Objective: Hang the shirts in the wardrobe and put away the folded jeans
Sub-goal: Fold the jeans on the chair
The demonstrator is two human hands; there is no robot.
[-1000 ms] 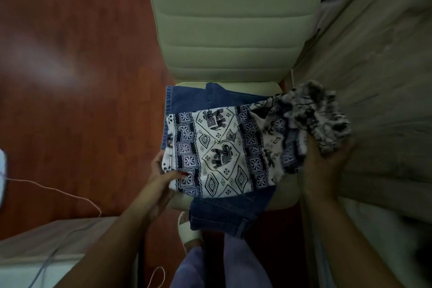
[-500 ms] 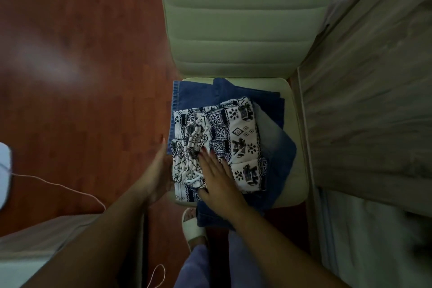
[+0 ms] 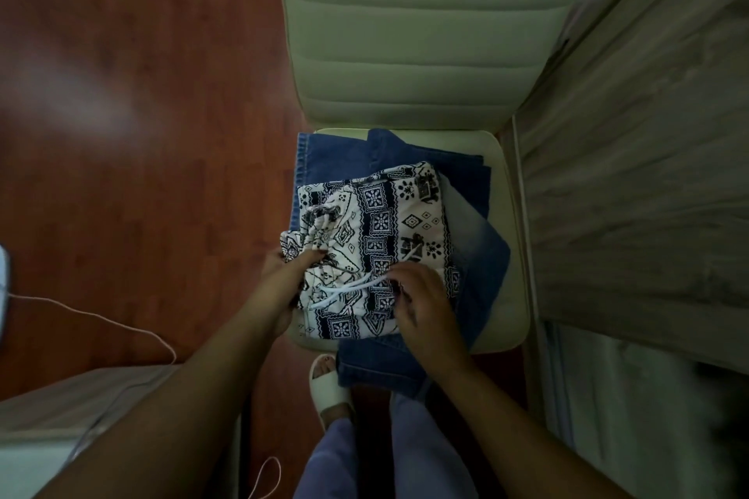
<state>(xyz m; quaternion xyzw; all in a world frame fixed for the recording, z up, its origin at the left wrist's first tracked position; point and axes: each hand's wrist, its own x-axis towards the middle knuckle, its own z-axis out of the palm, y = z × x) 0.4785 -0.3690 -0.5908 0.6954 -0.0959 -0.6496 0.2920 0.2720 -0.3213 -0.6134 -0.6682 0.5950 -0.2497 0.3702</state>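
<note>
Now both hands on printed cloth [image 3: 377, 251] atop jeans [image 3: 474, 255]: L hand [image 3: 279, 288] grips its left edge, R hand [image 3: 421, 304] pinches drawstring [image 3: 348, 290]; jeans lie directly beneath.

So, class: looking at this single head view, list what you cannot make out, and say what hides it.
- Most of the jeans, head view: covered by the patterned garment.
- Right hand fingers: curled under, so their hold on the white drawstring is unclear.
- Wardrobe interior: cut off by the right edge.
- Object at far left: cropped, blurred.
</note>
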